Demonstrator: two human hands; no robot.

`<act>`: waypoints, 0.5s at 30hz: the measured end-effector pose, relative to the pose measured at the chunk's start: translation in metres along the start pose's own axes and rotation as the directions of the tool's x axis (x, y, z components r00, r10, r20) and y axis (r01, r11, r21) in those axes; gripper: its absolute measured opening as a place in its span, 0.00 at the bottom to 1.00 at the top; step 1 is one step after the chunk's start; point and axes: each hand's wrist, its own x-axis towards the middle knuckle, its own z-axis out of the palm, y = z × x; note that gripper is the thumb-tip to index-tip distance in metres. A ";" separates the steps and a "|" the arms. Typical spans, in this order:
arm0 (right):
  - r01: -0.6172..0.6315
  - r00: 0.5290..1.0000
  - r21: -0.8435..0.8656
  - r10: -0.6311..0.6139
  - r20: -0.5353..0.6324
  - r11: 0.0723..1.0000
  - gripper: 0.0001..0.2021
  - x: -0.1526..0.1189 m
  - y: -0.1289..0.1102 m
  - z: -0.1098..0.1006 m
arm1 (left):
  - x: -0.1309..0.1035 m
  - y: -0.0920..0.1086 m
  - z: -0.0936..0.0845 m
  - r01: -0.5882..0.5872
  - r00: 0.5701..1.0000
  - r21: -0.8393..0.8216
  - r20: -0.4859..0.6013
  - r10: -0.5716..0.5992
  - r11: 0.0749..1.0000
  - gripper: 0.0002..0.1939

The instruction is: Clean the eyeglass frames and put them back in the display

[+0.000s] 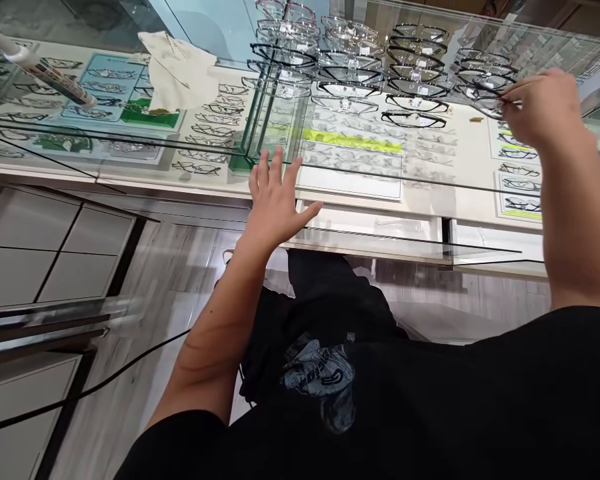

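Observation:
My right hand (545,107) pinches the side of a pair of eyeglasses (489,107) at the near end of the rightmost column on the glass counter. Farther back in that column lie several more dark-framed eyeglasses (485,67). My left hand (275,200) rests with spread fingers at the counter's front edge, near a glass corner joint, holding nothing. Between my hands, eyeglasses stand in columns: one in the middle (350,83), one to its right (416,87) and one to its left (285,60).
A white cloth (177,73) and a white spray bottle (45,70) lie on the glass at left. More eyeglasses (197,168) show on the shelf under the glass. Below are open drawers (375,223). A black cable (130,363) crosses the left side above the floor.

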 end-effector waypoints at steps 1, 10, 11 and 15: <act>0.241 0.966 -0.117 -0.226 0.129 0.963 0.39 -0.019 -0.018 -0.018 | -0.002 0.005 -0.004 0.018 1.000 0.011 0.012 -0.019 1.000 0.59; 0.529 0.393 0.180 -0.427 0.815 0.829 0.16 -0.179 -0.099 -0.021 | -0.009 0.029 -0.023 0.116 0.991 -0.008 0.063 -0.115 0.993 0.59; 0.512 0.396 0.152 -0.389 0.832 0.845 0.15 -0.187 -0.095 -0.003 | -0.010 0.029 -0.023 0.128 0.990 -0.007 0.062 -0.127 0.992 0.60; 0.438 0.565 -0.004 -0.272 0.779 0.899 0.16 -0.183 -0.060 0.064 | -0.012 0.028 -0.024 0.167 0.983 0.007 0.074 -0.167 0.986 0.59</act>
